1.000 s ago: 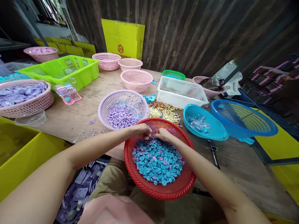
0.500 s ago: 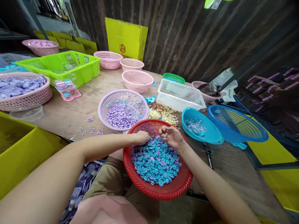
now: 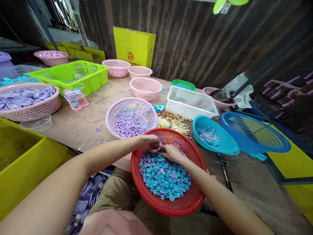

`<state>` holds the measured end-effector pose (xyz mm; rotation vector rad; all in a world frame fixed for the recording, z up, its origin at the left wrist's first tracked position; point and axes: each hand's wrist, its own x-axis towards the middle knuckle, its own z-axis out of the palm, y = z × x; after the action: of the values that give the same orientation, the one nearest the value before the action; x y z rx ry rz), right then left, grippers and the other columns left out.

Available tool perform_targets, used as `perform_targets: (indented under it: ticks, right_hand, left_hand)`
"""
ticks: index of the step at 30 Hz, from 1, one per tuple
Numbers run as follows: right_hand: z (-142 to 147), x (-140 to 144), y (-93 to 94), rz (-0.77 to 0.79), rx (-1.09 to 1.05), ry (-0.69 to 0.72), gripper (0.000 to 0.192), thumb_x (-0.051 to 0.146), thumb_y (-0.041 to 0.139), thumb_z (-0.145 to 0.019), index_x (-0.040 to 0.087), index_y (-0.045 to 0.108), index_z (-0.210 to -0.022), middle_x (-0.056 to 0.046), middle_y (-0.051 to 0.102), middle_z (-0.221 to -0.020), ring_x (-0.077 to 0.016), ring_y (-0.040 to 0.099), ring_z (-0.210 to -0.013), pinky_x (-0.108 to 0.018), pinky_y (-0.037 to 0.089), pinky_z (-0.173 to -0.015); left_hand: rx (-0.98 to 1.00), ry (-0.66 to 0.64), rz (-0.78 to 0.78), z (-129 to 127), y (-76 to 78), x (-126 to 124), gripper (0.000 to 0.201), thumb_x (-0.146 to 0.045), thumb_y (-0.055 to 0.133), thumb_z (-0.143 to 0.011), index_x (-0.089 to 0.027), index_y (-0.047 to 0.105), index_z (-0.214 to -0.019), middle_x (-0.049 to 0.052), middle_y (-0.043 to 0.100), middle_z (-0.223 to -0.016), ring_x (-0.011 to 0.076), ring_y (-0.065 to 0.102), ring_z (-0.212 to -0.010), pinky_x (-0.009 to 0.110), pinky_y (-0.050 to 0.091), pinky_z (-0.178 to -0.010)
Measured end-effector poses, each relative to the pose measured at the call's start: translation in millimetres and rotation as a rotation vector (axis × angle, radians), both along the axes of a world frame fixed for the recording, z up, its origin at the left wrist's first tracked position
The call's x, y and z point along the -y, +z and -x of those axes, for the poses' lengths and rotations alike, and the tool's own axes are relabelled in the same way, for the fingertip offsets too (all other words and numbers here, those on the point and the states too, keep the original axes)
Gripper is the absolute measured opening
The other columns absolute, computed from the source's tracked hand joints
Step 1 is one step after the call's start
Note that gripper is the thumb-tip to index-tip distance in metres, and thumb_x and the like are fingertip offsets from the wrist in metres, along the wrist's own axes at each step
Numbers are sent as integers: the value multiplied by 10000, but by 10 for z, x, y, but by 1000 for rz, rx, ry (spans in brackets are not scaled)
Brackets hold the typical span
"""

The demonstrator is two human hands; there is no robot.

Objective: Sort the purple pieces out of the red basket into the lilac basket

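"On the table (image 3: 80,125), what's around the work?"

"Lots. Purple basket (image 3: 148,119) w/ small purple pcs (image 3: 128,125) just behind the red basket (image 3: 188,197), slightly L. Yellow frames (image 3: 179,126) behind it too, then the white tray (image 3: 186,109). To the R, a teal bowl (image 3: 227,143) w/ clear bits (image 3: 209,135), & a big blue basket (image 3: 256,132) beside that. Far L, the green crate (image 3: 95,80)."

"Anything in the way?"

"Forearms, mostly: the L one crosses the red rim's upper L, the R one covers part of its R side. Hands hide the top of the heap as well."

"OK, & where are the blue pcs (image 3: 158,179) vs. the hands?"

"In the red basket, a heap w/ some purple mixed in. Most of it's below the hands, on the wearer's side. L hand (image 3: 152,143) is over the heap's far edge, fingers curled, pinching a small dark pc (image 3: 156,146). R hand (image 3: 171,152) is right next to it, fingers bent down to the pcs; can't tell if it grips one."

"Diff. vs. half a sec ago?"

"R hand was up off the heap, palm turned, apart from the L. Now it's down & the fingertips nearly meet. L fingers were tucked out of sight; now they show. Red basket's approx. same spot, view's shifted a bit."
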<state>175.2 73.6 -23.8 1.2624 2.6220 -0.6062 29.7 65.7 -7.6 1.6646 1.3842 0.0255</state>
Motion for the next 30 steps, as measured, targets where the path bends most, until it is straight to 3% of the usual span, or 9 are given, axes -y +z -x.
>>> perform_targets:
  ticks: [3, 7, 9, 12, 14, 17, 20, 23, 30]
  right_hand:
    - [-76, -25, 57, 198, -132, -100, 121, 234, 524, -648, 163, 473, -565, 31, 450, -509, -88, 429, -502, -204, 274, -474]
    - [-321, -84, 210, 883, -464, -380, 261, 368, 463, -705, 189, 335, -565, 88, 254, -451, -39, 190, -363, -175, 157, -359]
    - [-447, -106, 293, 1124, -658, -476, 275, 368, 452, -710, 188, 307, -560, 84, 254, -467, -35, 185, -363, -163, 152, -341]
    - [-543, -117, 378, 1210, -863, -568, 182, 328, 433, -706, 176, 396, -612, 35, 396, -526, -47, 325, -404, -161, 221, -352]
    - [-529, -114, 381, 1139, -899, -594, 183, 347, 407, -715, 174, 465, -708, 1, 489, -608, -64, 391, -438, -172, 241, -358]
    - [-437, -99, 305, 868, -702, -552, 253, 388, 377, -738, 168, 495, -694, 13, 480, -559, -65, 354, -398, -183, 216, -354]
    - [-343, -59, 198, 414, -377, -314, 169, 294, 460, -706, 157, 524, -631, 11, 493, -547, -84, 424, -477, -195, 288, -439]
    - [-293, 12, 136, 63, -103, -99, 81, 218, 541, -656, 180, 579, -716, -23, 585, -708, -153, 527, -704, -227, 347, -582]
    - [-246, 94, 87, -96, 145, -13, 168, 256, 498, -719, 205, 581, -856, -74, 610, -828, -211, 560, -797, -263, 353, -608]
  left_hand:
    - [88, 44, 82, -33, 1, 7, 249, -187, 316, -775, -139, 530, -657, 22, 566, -560, 99, 535, -550, 195, 461, -530]
    - [90, 115, 77, -17, -10, 42, 324, -342, 320, -802, -141, 532, -661, 2, 548, -543, 85, 488, -480, 197, 445, -499]
    - [-55, 81, -35, -20, -10, 59, 334, -368, 353, -790, -138, 565, -672, 8, 564, -557, 95, 508, -495, 199, 439, -503]
    - [-248, 24, -202, -85, -7, 81, 219, -302, 469, -730, -131, 603, -705, 44, 617, -674, 148, 578, -663, 219, 450, -600]
    - [-304, -3, -247, -157, -10, 98, 170, -263, 551, -663, -128, 614, -744, 76, 635, -774, 201, 583, -787, 260, 454, -669]
    - [-449, -134, -360, -256, -34, 116, 241, -263, 598, -621, -135, 619, -823, 111, 634, -878, 253, 577, -863, 313, 464, -695]
    - [-527, -250, -455, -307, -72, 108, 218, -216, 526, -683, -136, 619, -863, 132, 626, -918, 248, 581, -877, 322, 472, -703]
    - [-529, -274, -462, -317, -111, 86, 234, -168, 455, -712, -126, 620, -872, 137, 630, -899, 244, 589, -859, 329, 475, -698]
    - [-496, -287, -506, -319, -226, 62, 278, -294, 519, -644, -132, 623, -844, 136, 633, -854, 256, 591, -806, 329, 474, -658]
